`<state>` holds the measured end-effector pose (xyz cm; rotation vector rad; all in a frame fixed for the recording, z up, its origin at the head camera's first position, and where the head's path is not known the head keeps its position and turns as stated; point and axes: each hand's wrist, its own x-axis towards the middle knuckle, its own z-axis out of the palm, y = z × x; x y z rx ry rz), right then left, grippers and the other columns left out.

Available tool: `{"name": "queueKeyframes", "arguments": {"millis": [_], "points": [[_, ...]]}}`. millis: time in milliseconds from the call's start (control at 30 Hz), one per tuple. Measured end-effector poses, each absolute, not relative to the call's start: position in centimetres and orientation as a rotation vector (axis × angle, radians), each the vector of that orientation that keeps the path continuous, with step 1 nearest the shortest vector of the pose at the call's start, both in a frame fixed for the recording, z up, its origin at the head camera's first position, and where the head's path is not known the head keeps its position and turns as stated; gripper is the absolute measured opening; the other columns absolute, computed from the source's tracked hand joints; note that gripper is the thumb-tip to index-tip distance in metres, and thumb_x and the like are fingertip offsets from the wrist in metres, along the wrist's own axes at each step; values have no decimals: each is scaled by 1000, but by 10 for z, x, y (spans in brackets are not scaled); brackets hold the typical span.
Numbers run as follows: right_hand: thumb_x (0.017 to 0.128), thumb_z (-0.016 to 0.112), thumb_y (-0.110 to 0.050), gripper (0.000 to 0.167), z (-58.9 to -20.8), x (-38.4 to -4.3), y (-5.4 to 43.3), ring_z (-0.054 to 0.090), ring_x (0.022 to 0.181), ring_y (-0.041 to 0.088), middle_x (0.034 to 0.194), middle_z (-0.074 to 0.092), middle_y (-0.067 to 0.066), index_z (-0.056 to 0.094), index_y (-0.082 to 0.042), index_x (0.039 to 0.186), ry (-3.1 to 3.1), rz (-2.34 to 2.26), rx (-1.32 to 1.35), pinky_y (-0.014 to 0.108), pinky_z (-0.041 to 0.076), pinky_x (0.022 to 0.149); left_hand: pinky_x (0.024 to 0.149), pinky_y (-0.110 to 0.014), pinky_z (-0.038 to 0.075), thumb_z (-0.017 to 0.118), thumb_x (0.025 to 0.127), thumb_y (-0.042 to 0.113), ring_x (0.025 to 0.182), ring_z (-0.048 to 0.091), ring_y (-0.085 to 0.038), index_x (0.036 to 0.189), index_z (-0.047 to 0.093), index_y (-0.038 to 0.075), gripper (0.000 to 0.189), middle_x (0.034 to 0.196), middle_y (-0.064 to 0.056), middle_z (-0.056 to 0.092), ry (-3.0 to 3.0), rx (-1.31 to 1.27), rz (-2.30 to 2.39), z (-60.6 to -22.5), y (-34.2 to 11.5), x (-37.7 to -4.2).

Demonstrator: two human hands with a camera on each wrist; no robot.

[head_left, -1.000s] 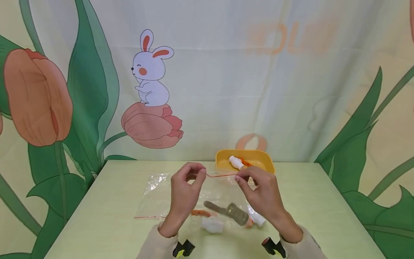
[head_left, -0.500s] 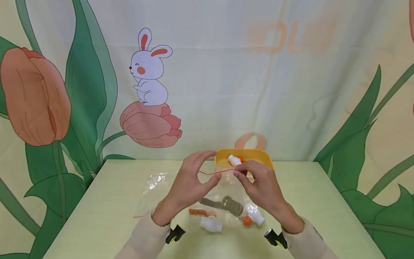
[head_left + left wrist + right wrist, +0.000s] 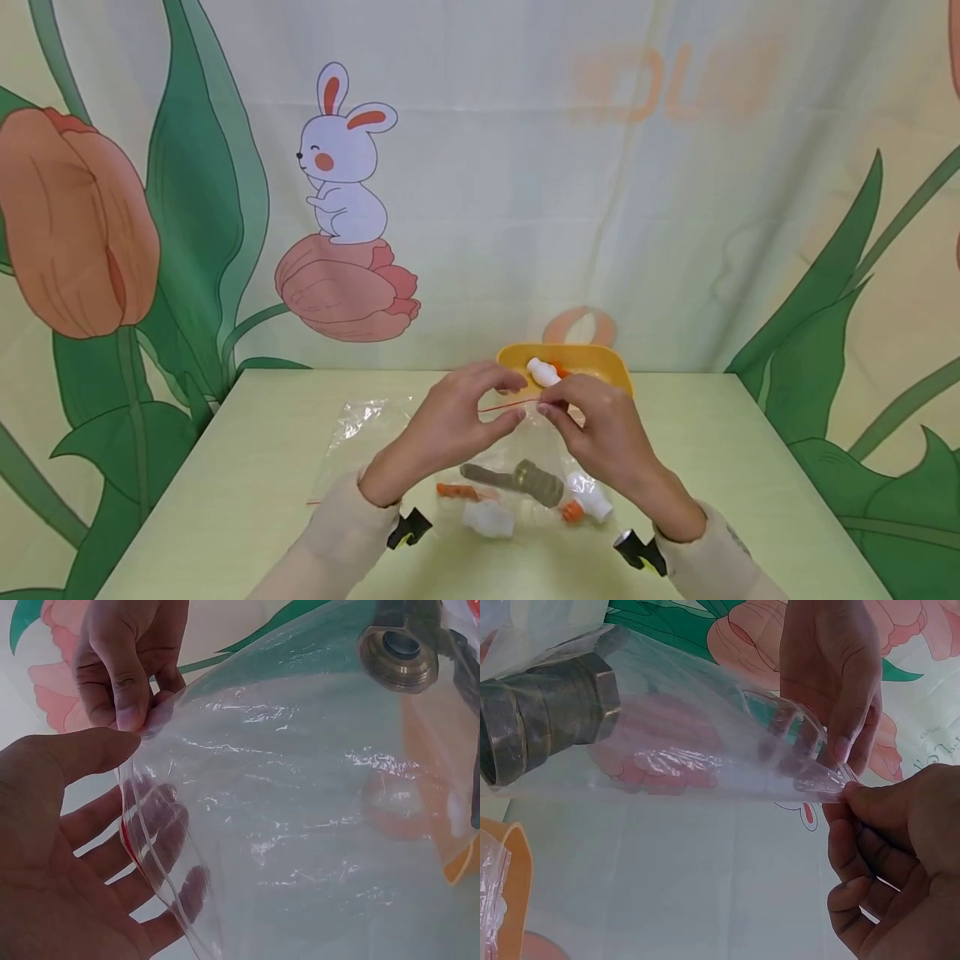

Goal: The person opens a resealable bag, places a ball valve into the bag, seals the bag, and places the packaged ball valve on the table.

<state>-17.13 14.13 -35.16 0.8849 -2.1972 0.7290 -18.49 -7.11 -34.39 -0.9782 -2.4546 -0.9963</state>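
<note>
A clear zip bag with a red line along its mouth hangs between the hands. My right hand pinches one corner of that mouth between thumb and forefinger. My left hand is spread around the mouth edge; in the left wrist view its thumb lies near the pinched corner and its straight fingers show through the film. A dull metal pipe fitting with a hexagonal end shows through the plastic. White plastic parts and an orange piece lie below the hands.
A yellow tray at the table's back edge holds a white part with an orange piece. Another clear bag lies flat on the left. A printed rabbit curtain stands behind the table.
My left hand has let go of its pinch on the bag's mouth, spread its fingers and moved right toward the right hand. My right hand keeps its pinch.
</note>
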Motion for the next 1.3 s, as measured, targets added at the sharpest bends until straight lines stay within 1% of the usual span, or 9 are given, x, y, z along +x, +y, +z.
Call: {"name": "queueKeyframes", "arguments": {"millis": [33, 167, 300, 500, 733, 867, 1000, 1233, 1300], "points": [[79, 80, -10, 10, -352, -171, 141, 55, 67, 9, 78, 69, -4, 72, -12, 84, -2199, 726, 887, 24, 48, 60, 82, -29, 54, 73, 88, 20, 93, 63, -12, 107, 71, 14, 20, 102, 4, 70, -2457, -984, -1002, -344, -70, -185], [79, 80, -10, 10, -353, -171, 140, 54, 67, 7, 78, 69, -4, 72, -13, 84, -2200, 728, 893, 24, 48, 59, 81, -27, 54, 72, 88, 17, 89, 64, -13, 96, 71, 15, 9, 93, 5, 69, -2454, -999, -1048, -344, -68, -186], [78, 81, -9, 11, -355, -171, 140, 54, 67, 7, 78, 68, -4, 72, -12, 84, -2178, 719, 901, 22, 47, 60, 80, -25, 54, 72, 87, 13, 85, 63, -10, 91, 70, 15, 4, 88, 5, 68, -2445, -1007, -1098, -343, -67, -185], [76, 81, -6, 13, -357, -172, 141, 55, 66, 7, 78, 68, -4, 72, -12, 83, -2139, 713, 925, 21, 48, 60, 83, -27, 56, 71, 88, 10, 87, 65, -12, 92, 72, 10, 4, 89, 2, 69, -2478, -1028, -1199, -343, -65, -186], [76, 82, -8, 14, -358, -172, 143, 55, 64, 6, 78, 69, -4, 72, -12, 85, -2131, 725, 932, 21, 48, 58, 84, -30, 57, 72, 88, 7, 88, 67, -15, 93, 72, 7, 5, 89, -1, 70, -2443, -1047, -1241, -346, -63, -186], [76, 81, -9, 14, -358, -172, 144, 56, 65, 7, 79, 70, -4, 72, -12, 86, -2135, 716, 919, 21, 48, 59, 84, -29, 56, 73, 88, 9, 89, 67, -14, 94, 72, 9, 6, 91, 1, 70, -2430, -1037, -1198, -348, -63, -186], [77, 81, -9, 12, -357, -172, 145, 58, 68, 8, 80, 70, -3, 72, -12, 85, -2143, 709, 899, 23, 50, 61, 83, -27, 56, 74, 88, 12, 88, 66, -11, 95, 72, 12, 7, 91, 5, 69, -2442, -1004, -1185, -349, -66, -185], [76, 81, -6, 13, -355, -171, 146, 59, 71, 8, 80, 70, -3, 71, -12, 83, -2153, 715, 881, 23, 50, 63, 82, -28, 54, 71, 90, 11, 86, 62, -11, 94, 70, 9, 5, 89, 3, 67, -2467, -1003, -1120, -348, -67, -184], [77, 81, -6, 13, -355, -171, 146, 60, 71, 8, 80, 70, -3, 71, -12, 83, -2153, 720, 878, 23, 50, 63, 81, -28, 54, 70, 90, 11, 86, 62, -11, 94, 69, 10, 4, 89, 3, 67, -2471, -1008, -1082, -348, -66, -183]]}}
